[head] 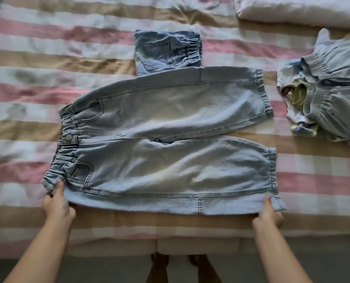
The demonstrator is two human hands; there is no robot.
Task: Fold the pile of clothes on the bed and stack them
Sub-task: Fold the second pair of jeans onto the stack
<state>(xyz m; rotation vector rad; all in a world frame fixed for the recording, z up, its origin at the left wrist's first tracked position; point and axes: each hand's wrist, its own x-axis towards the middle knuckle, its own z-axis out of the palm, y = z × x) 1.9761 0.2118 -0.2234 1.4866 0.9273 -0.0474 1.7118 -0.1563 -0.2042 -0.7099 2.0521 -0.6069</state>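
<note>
A pair of light blue jeans (166,137) lies spread flat on the striped bed, waistband to the left, leg hems to the right. My left hand (56,203) pinches the near corner of the waistband. My right hand (269,213) pinches the near leg's hem, thumb on top. A folded pair of denim pants (166,51) rests just beyond the spread jeans. At the right lies an unfolded pile (323,99) of light denim and pale garments with a yellow-green piece among them.
The bed (47,82) has a pink, tan and white striped cover. A white pillow (300,11) sits at the far right corner. The bed's near edge (170,242) is just below my hands, with the floor and my feet beyond it.
</note>
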